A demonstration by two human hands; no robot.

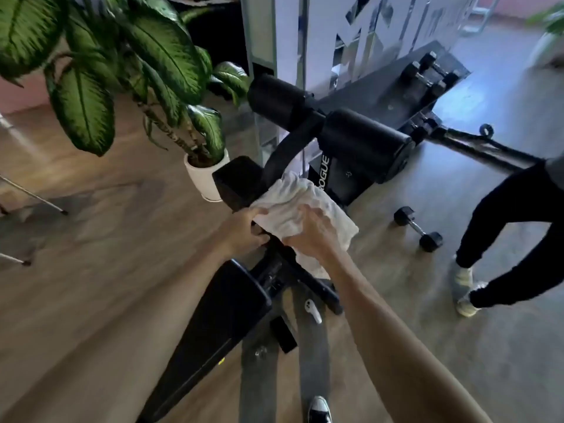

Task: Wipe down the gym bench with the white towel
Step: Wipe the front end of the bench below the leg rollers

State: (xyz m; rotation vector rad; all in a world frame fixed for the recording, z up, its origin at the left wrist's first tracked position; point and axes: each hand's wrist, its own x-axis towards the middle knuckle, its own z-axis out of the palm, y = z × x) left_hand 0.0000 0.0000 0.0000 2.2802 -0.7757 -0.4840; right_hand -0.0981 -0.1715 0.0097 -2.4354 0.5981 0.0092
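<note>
The black gym bench [213,325] runs from the bottom centre up toward two black foam rollers [363,141]. A crumpled white towel [290,203] lies over the seat pad near the rollers. My right hand [311,236] presses down on the towel with its fingers curled into the cloth. My left hand [247,230] grips the bench's edge at the towel's left corner, its fingertips touching the cloth. The seat pad under the towel is mostly hidden.
A large potted plant in a white pot [204,175] stands just left of the bench. A small dumbbell [418,228] lies on the floor to the right, and a person's legs in black trousers [512,227] stand beyond it. More dumbbells [427,71] sit at the back.
</note>
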